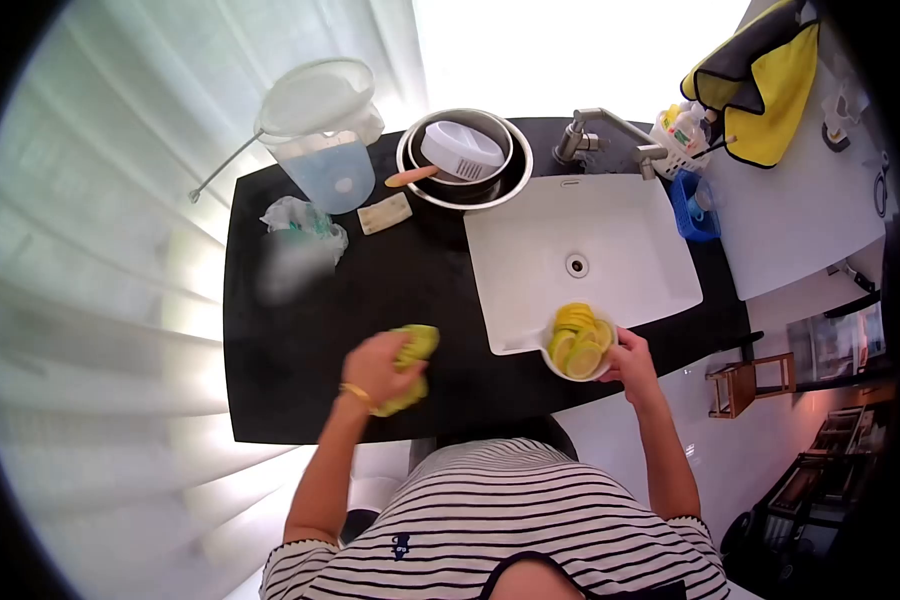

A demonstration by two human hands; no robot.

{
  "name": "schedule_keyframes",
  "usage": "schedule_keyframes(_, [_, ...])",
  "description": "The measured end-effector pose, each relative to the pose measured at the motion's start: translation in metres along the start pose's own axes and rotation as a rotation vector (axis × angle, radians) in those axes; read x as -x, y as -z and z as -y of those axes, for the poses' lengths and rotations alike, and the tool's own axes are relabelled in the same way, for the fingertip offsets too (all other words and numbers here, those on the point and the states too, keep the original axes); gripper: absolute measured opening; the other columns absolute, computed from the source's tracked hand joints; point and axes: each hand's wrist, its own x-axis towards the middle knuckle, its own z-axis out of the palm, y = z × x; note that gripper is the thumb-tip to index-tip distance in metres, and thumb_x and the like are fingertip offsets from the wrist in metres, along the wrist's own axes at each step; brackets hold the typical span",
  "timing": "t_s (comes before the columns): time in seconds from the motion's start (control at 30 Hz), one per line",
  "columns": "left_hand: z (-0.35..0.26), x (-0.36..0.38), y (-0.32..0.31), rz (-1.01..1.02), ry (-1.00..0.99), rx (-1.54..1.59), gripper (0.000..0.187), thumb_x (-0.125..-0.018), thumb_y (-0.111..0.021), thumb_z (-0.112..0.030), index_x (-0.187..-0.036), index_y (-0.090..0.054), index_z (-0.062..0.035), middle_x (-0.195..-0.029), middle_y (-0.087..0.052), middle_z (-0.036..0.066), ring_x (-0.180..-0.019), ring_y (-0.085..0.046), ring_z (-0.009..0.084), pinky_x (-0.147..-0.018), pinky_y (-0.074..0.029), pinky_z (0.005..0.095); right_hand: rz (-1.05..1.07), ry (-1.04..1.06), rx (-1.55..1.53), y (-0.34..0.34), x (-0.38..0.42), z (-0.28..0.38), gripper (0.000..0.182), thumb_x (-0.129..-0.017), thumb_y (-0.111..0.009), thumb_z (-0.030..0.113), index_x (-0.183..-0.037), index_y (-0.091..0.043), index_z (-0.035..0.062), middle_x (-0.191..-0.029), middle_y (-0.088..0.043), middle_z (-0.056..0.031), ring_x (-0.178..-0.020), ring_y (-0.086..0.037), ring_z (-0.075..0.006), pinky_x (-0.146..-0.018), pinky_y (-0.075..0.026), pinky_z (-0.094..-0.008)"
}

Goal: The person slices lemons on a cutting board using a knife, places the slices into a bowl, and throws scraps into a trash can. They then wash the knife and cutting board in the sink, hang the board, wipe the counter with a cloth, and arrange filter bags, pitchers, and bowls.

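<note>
My left hand (375,370) is closed on a yellow-green cloth (419,343), low over the black countertop (300,400) left of the sink. Fingers and thumb of my right hand (630,366) grip the rim of a small white bowl (561,368) from its right side. Lemon slices (582,345) fill the bowl, some overlapping in a row along the back. It overlaps the front edge of the white sink (530,230) in this view.
A lidded bucket (330,170) stands back left, beside a crumpled plastic bag (305,220) and a pale flat block (385,214). A blurred whitish shape (295,267) lies nearby. Metal bowls (520,185) hold a white basket (462,150). The faucet (610,128) rises behind the sink, near a blue caddy (692,205).
</note>
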Motion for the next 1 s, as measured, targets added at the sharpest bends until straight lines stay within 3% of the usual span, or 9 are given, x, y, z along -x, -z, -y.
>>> schedule_keyframes(0.23, [0.048,0.013,0.089,0.258,0.250,-0.623,0.039,-0.073,-0.067,-0.038,-0.101,-0.064,-0.0118,-0.098,-0.064,0.011,-0.091,-0.061,0.0282,-0.075,-0.049,0.0398,0.282,-0.030,0.085,-0.089,-0.053,-0.001,0.053,-0.073,-0.051,0.003,-0.126,-0.049,-0.0012,-0.074,-0.065,-0.0139,-0.054,-0.065,-0.0199,-0.046,-0.053,-0.0249])
schedule_keyframes(0.37, [0.048,-0.035,0.120,-0.308,0.489,-0.135,0.028,-0.076,-0.067,-0.022,-0.100,-0.064,-0.0066,-0.091,-0.063,0.014,-0.083,-0.060,0.0307,-0.074,-0.049,0.0373,0.419,-0.061,0.085,-0.144,-0.072,-0.007,0.052,-0.074,-0.050,0.003,-0.126,-0.049,-0.0013,-0.073,-0.065,-0.0133,-0.053,-0.065,-0.0193,-0.047,-0.053,-0.0255])
schedule_keyframes(0.43, [0.057,-0.065,0.137,-0.745,0.047,-0.356,0.027,-0.076,-0.067,-0.018,-0.098,-0.064,-0.0040,-0.095,-0.064,0.015,-0.087,-0.060,0.0310,-0.079,-0.048,0.0373,0.478,-0.063,0.130,-0.163,-0.080,-0.009,0.051,-0.073,-0.050,0.003,-0.124,-0.051,0.0005,-0.077,-0.065,-0.0136,-0.057,-0.066,-0.0198,-0.050,-0.054,-0.0250])
schedule_keyframes(0.5, [0.044,-0.099,0.173,-0.793,-0.052,-0.442,0.032,-0.075,-0.068,-0.021,-0.100,-0.063,-0.0023,-0.101,-0.063,0.016,-0.096,-0.059,0.0316,-0.086,-0.046,0.0380,0.581,-0.027,0.148,-0.174,-0.085,-0.012,0.049,-0.075,-0.051,0.004,-0.124,-0.051,0.0021,-0.076,-0.065,-0.0120,-0.059,-0.066,-0.0184,-0.053,-0.055,-0.0245])
schedule_keyframes(0.63, [0.048,-0.173,0.224,-0.673,-0.083,-0.576,0.060,-0.068,-0.072,-0.032,-0.120,-0.053,-0.0084,-0.116,-0.057,0.013,-0.108,-0.053,0.0312,-0.092,-0.041,0.0419,0.656,0.001,0.175,-0.183,-0.098,-0.016,0.049,-0.075,-0.057,0.008,-0.124,-0.053,0.0050,-0.073,-0.065,-0.0079,-0.056,-0.063,-0.0143,-0.052,-0.054,-0.0240])
schedule_keyframes(0.7, [0.052,-0.203,0.240,-0.331,0.063,-0.502,0.077,-0.064,-0.076,-0.037,-0.130,-0.045,-0.0117,-0.130,-0.047,0.015,-0.118,-0.046,0.0319,-0.096,-0.039,0.0416,0.711,0.032,0.248,-0.174,-0.101,-0.007,0.048,-0.077,-0.064,0.019,-0.123,-0.054,0.0051,-0.073,-0.065,-0.0095,-0.055,-0.063,-0.0158,-0.053,-0.052,-0.0272])
schedule_keyframes(0.77, [0.077,-0.227,0.241,-0.128,-0.002,-0.452,0.092,-0.058,-0.080,-0.039,-0.136,-0.038,-0.0160,-0.139,-0.037,0.014,-0.124,-0.039,0.0334,-0.098,-0.038,0.0410,0.558,0.350,0.536,-0.163,-0.112,0.003,0.045,-0.077,-0.066,0.026,-0.116,-0.059,0.0050,-0.073,-0.065,-0.0093,-0.059,-0.064,-0.0201,-0.057,-0.051,-0.0318])
schedule_keyframes(0.83, [0.066,-0.233,0.241,0.052,0.185,-0.565,0.100,-0.054,-0.082,-0.039,-0.139,-0.033,-0.0184,-0.140,-0.035,0.013,-0.127,-0.036,0.0349,-0.101,-0.035,0.0407,0.179,0.737,0.594,-0.148,-0.131,0.021,0.041,-0.075,-0.067,0.030,-0.107,-0.063,0.0053,-0.071,-0.064,-0.0080,-0.062,-0.063,-0.0251,-0.060,-0.051,-0.0367])
schedule_keyframes(1.0, [0.109,-0.242,0.255,0.029,0.105,-0.431,0.110,-0.049,-0.085,-0.028,-0.142,-0.027,-0.0193,-0.140,-0.033,0.014,-0.126,-0.036,0.0332,-0.103,-0.034,0.0389,-0.127,1.173,0.851,-0.143,-0.192,0.122,0.054,-0.067,-0.074,0.030,-0.114,-0.058,0.0087,-0.112,-0.055,-0.0139,-0.095,-0.056,-0.0292,-0.077,-0.048,-0.0390])
